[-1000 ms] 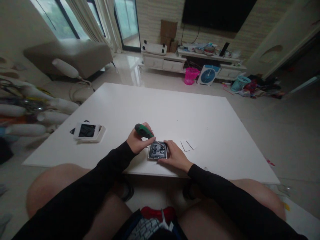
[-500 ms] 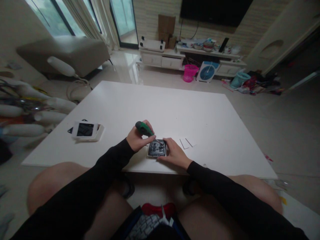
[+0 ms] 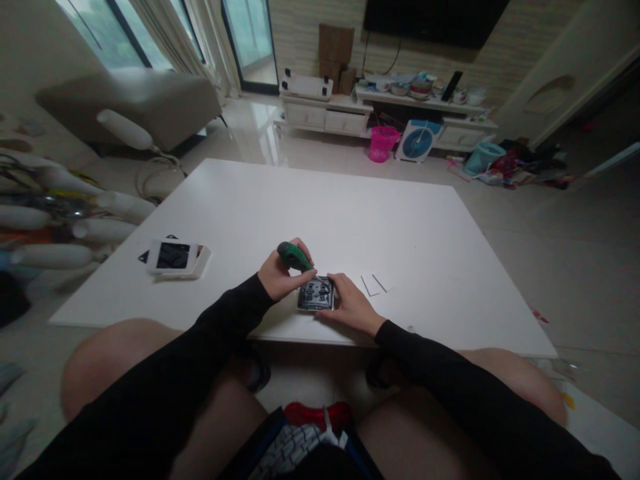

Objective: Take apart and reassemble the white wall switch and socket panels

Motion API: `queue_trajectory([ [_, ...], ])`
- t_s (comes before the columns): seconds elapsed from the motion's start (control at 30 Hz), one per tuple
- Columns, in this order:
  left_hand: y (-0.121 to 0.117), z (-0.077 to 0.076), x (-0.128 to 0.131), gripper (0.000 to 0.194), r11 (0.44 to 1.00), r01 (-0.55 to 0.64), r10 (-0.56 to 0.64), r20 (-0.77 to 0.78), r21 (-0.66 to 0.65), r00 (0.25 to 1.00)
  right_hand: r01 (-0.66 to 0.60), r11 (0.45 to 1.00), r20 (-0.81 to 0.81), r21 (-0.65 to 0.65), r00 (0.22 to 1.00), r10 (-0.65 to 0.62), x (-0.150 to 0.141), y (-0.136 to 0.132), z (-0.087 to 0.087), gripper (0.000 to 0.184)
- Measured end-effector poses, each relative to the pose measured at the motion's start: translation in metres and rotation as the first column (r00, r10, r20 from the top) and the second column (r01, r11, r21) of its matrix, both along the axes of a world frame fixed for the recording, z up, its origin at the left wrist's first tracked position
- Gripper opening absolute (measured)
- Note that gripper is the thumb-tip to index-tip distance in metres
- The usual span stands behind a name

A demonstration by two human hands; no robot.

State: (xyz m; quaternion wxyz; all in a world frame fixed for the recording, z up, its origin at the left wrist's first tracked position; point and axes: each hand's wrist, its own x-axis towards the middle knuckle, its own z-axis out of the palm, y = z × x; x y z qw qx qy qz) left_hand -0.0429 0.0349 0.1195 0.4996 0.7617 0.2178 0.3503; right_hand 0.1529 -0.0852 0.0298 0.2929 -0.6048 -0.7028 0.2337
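Note:
My left hand [image 3: 278,275] is closed around a screwdriver [image 3: 294,256] with a green and black handle. Its shaft slants down to the right onto the upper right part of a wall switch [image 3: 315,297], a square dark-faced unit with a light rim. The switch lies near the table's front edge. From the right, my right hand [image 3: 352,304] grips the switch, thumb on the near side and fingers on the far side. Two white rectangular plates [image 3: 377,284] lie just right of that hand. Exactly where the screwdriver tip touches is too small to tell.
On the left of the white table [image 3: 320,200] sits a stack of switch parts [image 3: 177,260], white frames with a dark panel. My knees are under the front edge. Beyond the table stand a pink basket [image 3: 383,144], a blue-white fan [image 3: 418,141] and a low cabinet [image 3: 305,116].
The whole view has shifted slightly. Both hands keep their grip, the screwdriver still slanting onto the same part of the switch.

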Motion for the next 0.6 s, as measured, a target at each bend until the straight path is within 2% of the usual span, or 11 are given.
queue_trajectory([
  [0.23,-0.0015,-0.0077,0.0031,0.023,0.999,0.055,-0.055,-0.009,0.001,0.998,0.002,1.0,-0.011,0.0,1.0,-0.002,-0.0012,-0.0002,0.0018,0.085],
  [0.6,-0.0035,-0.0081,0.0048,0.025,0.998,0.067,-0.067,-0.025,-0.012,0.997,0.003,1.0,-0.01,0.0,1.0,-0.003,-0.0011,-0.0008,0.0027,0.082],
])
